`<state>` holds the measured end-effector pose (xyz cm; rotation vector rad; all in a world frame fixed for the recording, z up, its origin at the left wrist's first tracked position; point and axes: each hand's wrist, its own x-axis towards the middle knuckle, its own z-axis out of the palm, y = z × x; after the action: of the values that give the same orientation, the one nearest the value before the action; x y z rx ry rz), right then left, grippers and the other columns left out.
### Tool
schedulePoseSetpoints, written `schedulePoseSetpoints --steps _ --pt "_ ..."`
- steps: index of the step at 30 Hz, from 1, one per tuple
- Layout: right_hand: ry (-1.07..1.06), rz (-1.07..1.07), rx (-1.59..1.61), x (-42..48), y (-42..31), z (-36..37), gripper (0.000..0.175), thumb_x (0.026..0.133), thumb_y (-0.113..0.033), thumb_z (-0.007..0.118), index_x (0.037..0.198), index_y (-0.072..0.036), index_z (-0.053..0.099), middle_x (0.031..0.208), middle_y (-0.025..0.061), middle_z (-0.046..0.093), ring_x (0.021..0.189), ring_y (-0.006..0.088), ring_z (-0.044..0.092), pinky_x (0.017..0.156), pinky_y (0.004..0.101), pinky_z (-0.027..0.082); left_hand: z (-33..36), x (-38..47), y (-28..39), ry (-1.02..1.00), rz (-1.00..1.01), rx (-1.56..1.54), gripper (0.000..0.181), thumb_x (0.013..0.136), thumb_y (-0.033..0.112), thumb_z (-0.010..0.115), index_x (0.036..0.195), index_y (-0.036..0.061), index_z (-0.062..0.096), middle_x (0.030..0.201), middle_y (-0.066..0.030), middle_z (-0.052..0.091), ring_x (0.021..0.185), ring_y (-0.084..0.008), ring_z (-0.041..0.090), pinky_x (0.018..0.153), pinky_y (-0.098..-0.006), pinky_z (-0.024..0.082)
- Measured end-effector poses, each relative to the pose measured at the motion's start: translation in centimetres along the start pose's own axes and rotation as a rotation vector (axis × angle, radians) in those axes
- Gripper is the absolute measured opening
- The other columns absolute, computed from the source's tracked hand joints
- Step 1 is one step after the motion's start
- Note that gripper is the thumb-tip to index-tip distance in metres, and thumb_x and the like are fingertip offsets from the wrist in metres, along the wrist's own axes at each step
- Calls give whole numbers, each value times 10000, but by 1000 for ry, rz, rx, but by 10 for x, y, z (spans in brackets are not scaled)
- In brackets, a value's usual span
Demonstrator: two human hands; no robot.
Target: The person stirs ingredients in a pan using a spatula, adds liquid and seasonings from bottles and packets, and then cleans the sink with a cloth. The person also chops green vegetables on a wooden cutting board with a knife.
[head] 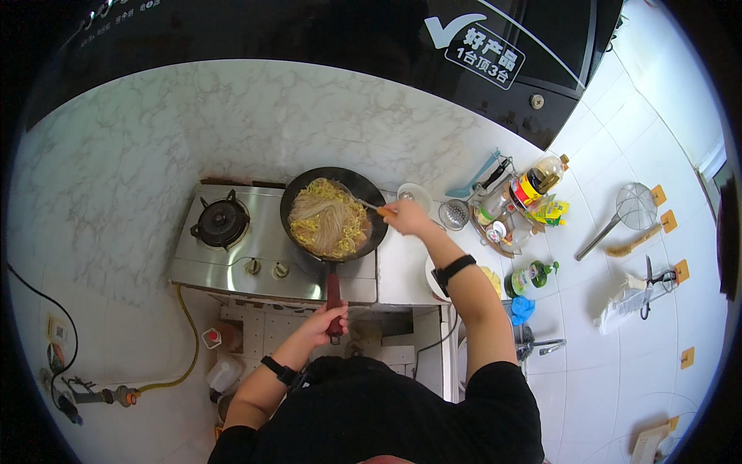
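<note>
A dark wok (379,239) sits on the right burner of a steel gas stove (232,269). Thin pale noodles (324,217) lie in a heap in it, ringed by yellow bean sprouts (304,232). My left hand (320,325) is closed around the wok's red handle (334,293), which points toward my body. From the right, my right hand (407,217) grips the wooden handle of a metal spatula (371,206). The spatula's head reaches into the far right side of the food, where sprouts partly hide it.
The left burner (220,222) bears no pan. Right of the wok stand a white bowl (418,194), a perforated ladle (454,214) and a rack of seasoning bottles (493,232). A green dish-soap bottle (524,279) stands nearer the sink faucet (548,346). A black range hood (324,35) hangs overhead.
</note>
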<state>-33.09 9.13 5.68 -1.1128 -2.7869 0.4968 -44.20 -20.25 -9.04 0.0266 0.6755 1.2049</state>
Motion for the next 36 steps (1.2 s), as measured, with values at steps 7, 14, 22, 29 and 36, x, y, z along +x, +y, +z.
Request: schedulePoseSetpoints --steps 7,14,22,29,36 --pt "-72 -58 -287 -79 -74 -49 259 809 -210 576 1048 -202 676 914 115 673 845 325 633 731 438 505 0 -2 0 -8 -7 -14 232 878 107 625 1064 113 486 775 -22 515 637 -127 523 565 -328 487" --pt "61 59 -148 -49 -37 -52 261 867 -332 554 974 -148 706 865 139 672 829 339 633 717 435 505 6 -8 2 -6 3 0 238 876 111 627 1068 119 486 772 -15 511 637 -123 516 575 -318 475" --pt "-172 241 198 21 -21 -5 277 807 -299 608 1029 -159 697 920 146 676 854 307 649 723 406 514 11 -7 3 1 14 18 222 906 108 593 1093 85 476 777 -16 513 639 -115 509 567 -318 455" --pt "13 -204 -123 -18 -49 -2 307 751 -206 605 1046 -213 689 860 130 671 803 327 637 681 418 511 0 -4 -1 21 23 -13 213 906 122 598 1086 82 491 772 -13 512 631 -115 509 563 -322 456" --pt "-70 -156 -235 -94 -71 -37 357 775 -168 569 1113 -244 656 865 114 671 804 312 638 677 422 509 2 -2 0 27 -4 7 247 863 103 641 1070 107 506 780 -16 524 635 -127 530 565 -320 487"
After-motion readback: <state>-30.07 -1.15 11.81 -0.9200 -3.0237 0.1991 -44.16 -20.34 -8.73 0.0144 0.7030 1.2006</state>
